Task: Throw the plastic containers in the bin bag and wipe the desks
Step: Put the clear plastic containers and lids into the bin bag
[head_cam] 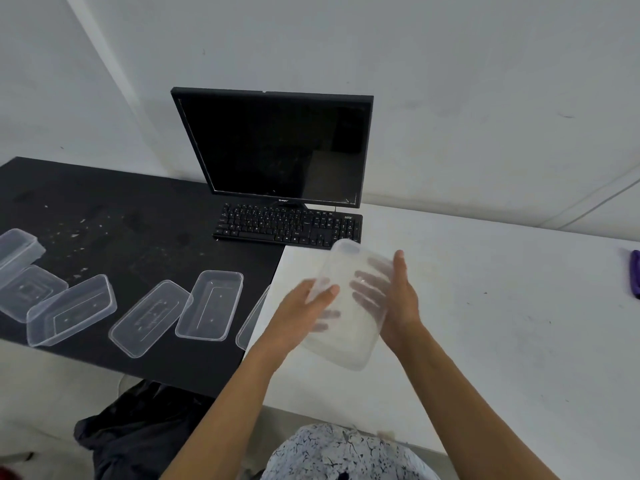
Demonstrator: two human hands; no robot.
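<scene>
I hold a clear plastic container (349,327) above the white desk (502,306), tilted, with both hands on it. My left hand (304,313) grips its left edge and my right hand (398,299) cups it from the right, fingers showing through the plastic. Several more clear containers lie on the black desk (121,209), among them one (209,304) near its right end, one (150,318) beside that and one (71,310) further left. A black bin bag (138,431) lies on the floor below the black desk's front edge.
A black monitor (277,147) and keyboard (287,226) stand at the back where the two desks meet. Crumbs and smears dot the black desk. A purple object (635,273) lies at the white desk's right edge. Another container edge (251,320) pokes out behind my left arm.
</scene>
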